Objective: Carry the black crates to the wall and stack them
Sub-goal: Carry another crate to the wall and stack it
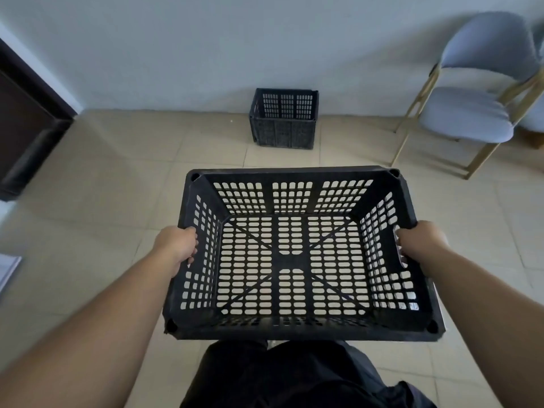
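no readable text, labels, or numbers

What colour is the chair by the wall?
The chair is pale blue-grey with gold legs, head view.

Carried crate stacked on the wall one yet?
No, left hand and right hand hold the carried crate short of the crate by the wall.

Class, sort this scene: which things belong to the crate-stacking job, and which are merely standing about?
Job: carried crate, gripped by left hand and right hand; crate by the wall; wall.
Standing about: grey chair; dark door; floor tiles.
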### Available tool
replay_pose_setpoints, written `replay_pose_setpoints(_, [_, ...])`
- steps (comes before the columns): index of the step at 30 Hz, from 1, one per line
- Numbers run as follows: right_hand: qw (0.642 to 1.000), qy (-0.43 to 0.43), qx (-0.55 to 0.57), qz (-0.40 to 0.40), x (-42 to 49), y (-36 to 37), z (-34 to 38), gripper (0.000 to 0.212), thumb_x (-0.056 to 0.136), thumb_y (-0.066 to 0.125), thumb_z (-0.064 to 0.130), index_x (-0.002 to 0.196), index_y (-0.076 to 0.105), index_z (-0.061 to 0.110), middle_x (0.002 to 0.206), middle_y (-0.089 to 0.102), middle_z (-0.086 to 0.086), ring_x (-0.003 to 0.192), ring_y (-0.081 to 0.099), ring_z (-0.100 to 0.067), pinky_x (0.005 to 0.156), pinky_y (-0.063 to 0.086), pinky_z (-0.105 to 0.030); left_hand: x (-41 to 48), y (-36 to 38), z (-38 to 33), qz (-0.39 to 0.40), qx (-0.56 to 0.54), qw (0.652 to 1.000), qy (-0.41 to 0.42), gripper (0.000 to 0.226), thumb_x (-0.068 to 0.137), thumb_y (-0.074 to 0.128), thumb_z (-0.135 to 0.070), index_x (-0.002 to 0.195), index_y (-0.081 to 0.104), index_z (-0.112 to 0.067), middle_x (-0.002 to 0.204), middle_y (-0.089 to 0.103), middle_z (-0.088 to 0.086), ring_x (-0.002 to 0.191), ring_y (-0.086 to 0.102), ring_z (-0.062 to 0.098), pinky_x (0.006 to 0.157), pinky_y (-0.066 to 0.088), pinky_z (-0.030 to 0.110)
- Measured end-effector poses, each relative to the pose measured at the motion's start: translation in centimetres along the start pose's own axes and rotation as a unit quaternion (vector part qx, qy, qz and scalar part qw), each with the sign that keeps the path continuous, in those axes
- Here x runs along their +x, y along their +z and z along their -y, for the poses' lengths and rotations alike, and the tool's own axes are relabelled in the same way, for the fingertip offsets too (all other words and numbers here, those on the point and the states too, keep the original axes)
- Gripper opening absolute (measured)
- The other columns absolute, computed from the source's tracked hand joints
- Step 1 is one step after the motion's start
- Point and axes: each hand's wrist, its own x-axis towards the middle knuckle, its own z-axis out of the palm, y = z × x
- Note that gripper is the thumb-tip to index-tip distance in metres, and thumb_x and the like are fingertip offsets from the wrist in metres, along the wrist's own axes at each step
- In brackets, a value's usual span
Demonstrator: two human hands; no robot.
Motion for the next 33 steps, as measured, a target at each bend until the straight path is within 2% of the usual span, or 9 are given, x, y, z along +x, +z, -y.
replay_pose_setpoints(6, [1.000,-0.005,-0.022,-0.005,5.5,1.6,10.0,0.018,0.093,0.058,0.016,0.092,0.065,-0.001,0.081,0.072,-0.023,0.075,0.074,-0.044,0.072,0.063,-0.058,7.4,-0.1,-7.1,0.007,0.005,1.000,0.003,0.029,0.101,0.047,-0.012,0.075,0.059,-0.006,0.067,0.056,0.008,0.053,0.048,0.021,0.048,0.041,0.031])
replay_pose_setpoints(13, [0.998,0.001,-0.047,-0.035,12.1,4.5,21.8,0.019,0.094,0.056,0.016,0.097,0.064,-0.001,0.080,0.071,-0.022,0.071,0.073,-0.040,0.070,0.064,-0.054,20.1,-0.2,-16.6,0.042,-0.002,0.999,-0.002,0.029,0.101,0.047,-0.013,0.075,0.059,-0.006,0.069,0.055,0.009,0.056,0.047,0.022,0.050,0.042,0.033])
replay_pose_setpoints(18, [0.997,0.015,-0.036,-0.063,16.2,5.8,28.9,0.021,0.095,0.056,0.017,0.098,0.065,-0.002,0.076,0.072,-0.021,0.070,0.073,-0.040,0.073,0.063,-0.054,28.0,-0.5,-25.1,0.058,0.015,0.998,0.024,0.028,0.102,0.048,-0.015,0.079,0.061,-0.005,0.073,0.058,0.009,0.059,0.050,0.022,0.051,0.044,0.033])
replay_pose_setpoints(24, [0.997,0.036,-0.004,-0.073,24.1,6.1,36.3,0.022,0.094,0.056,0.017,0.100,0.066,-0.002,0.081,0.071,-0.020,0.070,0.072,-0.038,0.069,0.063,-0.048,35.6,1.9,-35.2,0.058,0.037,0.997,0.040,0.027,0.102,0.049,-0.016,0.082,0.064,-0.005,0.074,0.059,0.009,0.059,0.051,0.021,0.051,0.044,0.032])
replay_pose_setpoints(29, [0.997,0.041,-0.001,-0.060,33.4,5.7,42.3,0.024,0.097,0.055,0.018,0.107,0.065,-0.001,0.093,0.071,-0.021,0.075,0.071,-0.036,0.061,0.057,-0.037,41.3,5.9,-43.1,0.045,0.027,0.998,0.032,0.027,0.102,0.050,-0.015,0.081,0.064,-0.005,0.075,0.060,0.008,0.061,0.053,0.020,0.052,0.045,0.031])
replay_pose_setpoints(33, [0.997,0.055,0.002,-0.047,39.8,4.8,47.8,0.024,0.098,0.056,0.017,0.104,0.065,-0.004,0.087,0.070,-0.020,0.067,0.069,-0.033,0.054,0.051,-0.031,44.9,8.2,-49.0,0.033,0.028,0.999,0.019,0.026,0.103,0.050,-0.016,0.083,0.064,-0.005,0.074,0.059,0.008,0.062,0.052,0.019,0.052,0.044,0.030])
